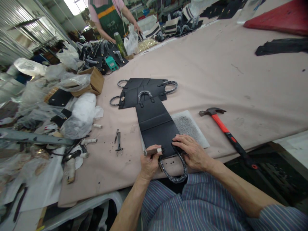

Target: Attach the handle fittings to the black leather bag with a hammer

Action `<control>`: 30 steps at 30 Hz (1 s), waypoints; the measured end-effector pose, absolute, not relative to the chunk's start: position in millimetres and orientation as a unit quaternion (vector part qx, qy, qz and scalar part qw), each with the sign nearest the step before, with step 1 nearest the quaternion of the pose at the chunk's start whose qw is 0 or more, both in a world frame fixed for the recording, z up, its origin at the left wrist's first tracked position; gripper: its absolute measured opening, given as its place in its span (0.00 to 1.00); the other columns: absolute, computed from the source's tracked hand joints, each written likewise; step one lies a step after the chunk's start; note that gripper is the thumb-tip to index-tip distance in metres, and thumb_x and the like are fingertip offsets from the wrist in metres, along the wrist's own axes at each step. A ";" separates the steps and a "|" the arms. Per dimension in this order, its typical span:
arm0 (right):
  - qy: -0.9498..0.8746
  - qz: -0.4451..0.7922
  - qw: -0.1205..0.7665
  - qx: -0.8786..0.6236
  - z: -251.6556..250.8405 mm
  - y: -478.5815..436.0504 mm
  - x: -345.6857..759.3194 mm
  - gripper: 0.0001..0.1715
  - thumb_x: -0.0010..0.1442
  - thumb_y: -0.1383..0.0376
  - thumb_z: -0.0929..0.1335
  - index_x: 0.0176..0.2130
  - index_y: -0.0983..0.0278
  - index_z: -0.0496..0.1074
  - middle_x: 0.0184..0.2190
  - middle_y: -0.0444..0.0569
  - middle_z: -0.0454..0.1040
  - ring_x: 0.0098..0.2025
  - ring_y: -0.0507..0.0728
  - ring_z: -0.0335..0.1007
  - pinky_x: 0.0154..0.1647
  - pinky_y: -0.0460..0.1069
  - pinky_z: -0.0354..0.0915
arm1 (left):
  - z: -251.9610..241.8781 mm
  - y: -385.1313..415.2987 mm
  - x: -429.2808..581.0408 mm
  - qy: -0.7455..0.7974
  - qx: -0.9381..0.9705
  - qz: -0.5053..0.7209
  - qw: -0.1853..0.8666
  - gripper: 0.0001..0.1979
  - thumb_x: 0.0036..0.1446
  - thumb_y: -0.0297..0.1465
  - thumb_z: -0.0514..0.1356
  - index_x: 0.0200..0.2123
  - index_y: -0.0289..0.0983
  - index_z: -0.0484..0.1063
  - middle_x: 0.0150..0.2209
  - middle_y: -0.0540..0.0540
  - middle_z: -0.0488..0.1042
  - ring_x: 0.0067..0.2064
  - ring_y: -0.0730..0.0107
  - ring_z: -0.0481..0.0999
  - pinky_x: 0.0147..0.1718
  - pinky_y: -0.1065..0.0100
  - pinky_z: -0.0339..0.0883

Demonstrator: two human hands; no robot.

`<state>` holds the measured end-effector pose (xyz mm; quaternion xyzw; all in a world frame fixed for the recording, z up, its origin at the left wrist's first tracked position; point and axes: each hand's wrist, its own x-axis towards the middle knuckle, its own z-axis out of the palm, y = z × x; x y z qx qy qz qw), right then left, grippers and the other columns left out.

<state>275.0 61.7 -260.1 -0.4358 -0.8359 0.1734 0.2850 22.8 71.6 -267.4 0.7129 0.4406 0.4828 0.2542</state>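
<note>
Pinkish cloth tabletop (228, 73) under leather panel (156, 128)

This is a bag-making workshop. A long desk covered in beige cloth (216, 73) stretches far back and carries flat black leather bag panels with looped handles (154, 118), some overlapping, with more heaped farther along. Hand tools lie among them: a claw hammer with an orange-red handle (221, 123), a grey speckled punching pad (190, 125), small metal dividers (118, 142) and a short brown-handled metal tool (154, 150). A brown cardboard box (95, 81) and crumpled clear plastic bags (79, 115) crowd the desk's left edge. At the far end a person in a green apron (109, 17) stands beside black-and-white striped bag pieces (172, 27).
</note>
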 end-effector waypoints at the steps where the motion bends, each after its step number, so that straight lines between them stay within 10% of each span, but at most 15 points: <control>1: -0.836 0.174 0.285 -0.437 -259.7 61.7 275.0 0.37 0.50 0.75 0.62 0.60 0.64 0.66 0.62 0.56 0.66 0.67 0.66 0.57 0.70 0.68 0.54 | -267.6 71.6 23.7 0.438 0.719 0.482 0.243 0.06 0.65 0.29 0.64 0.45 0.38 0.75 0.43 0.45 0.83 0.45 0.64 0.84 0.48 0.62 0.78; 25: -0.800 0.223 0.347 -0.436 -251.0 62.0 285.5 0.41 0.53 0.76 0.62 0.64 0.61 0.63 0.64 0.56 0.65 0.67 0.64 0.59 0.68 0.66 0.60 | -259.8 74.3 39.4 0.442 0.760 0.436 0.191 0.07 0.65 0.25 0.58 0.46 0.38 0.71 0.41 0.44 0.80 0.44 0.65 0.83 0.45 0.64 0.78; 30: -0.711 0.061 0.370 -0.595 -245.4 60.2 340.1 0.27 0.60 0.69 0.64 0.59 0.63 0.67 0.57 0.61 0.69 0.61 0.70 0.66 0.63 0.67 0.63 | -255.7 75.5 44.7 0.456 0.744 0.431 0.231 0.08 0.62 0.24 0.58 0.44 0.38 0.72 0.38 0.45 0.80 0.40 0.66 0.82 0.41 0.67 0.76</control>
